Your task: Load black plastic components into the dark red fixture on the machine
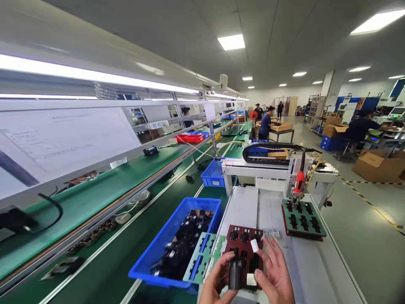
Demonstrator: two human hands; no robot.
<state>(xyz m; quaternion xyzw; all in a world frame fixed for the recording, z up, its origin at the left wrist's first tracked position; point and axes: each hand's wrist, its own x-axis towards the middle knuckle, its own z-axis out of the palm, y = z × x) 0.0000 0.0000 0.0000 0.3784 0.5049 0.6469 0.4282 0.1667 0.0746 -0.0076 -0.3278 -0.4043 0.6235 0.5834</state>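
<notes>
Table (316, 266): your left hand (217, 274) grips black part (234, 276), unplaced; right hand (276, 270), spread, touches white pieces (251, 279); maroon tray (239, 245), twelve o'clock, far row filled.

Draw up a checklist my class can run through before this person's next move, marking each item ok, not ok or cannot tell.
1. Left hand has the black part: ok, it is between thumb and fingers.
2. White pieces at the right hand: ok, one by a fingertip, one by the thumb.
3. Clear view of the red tray: not ok, the hands and part hide some of it.
4. Screwdriver away from both hands: ok, it stands at the green tray.
5. Black part's underside undamaged: cannot tell, it is out of sight.
</notes>
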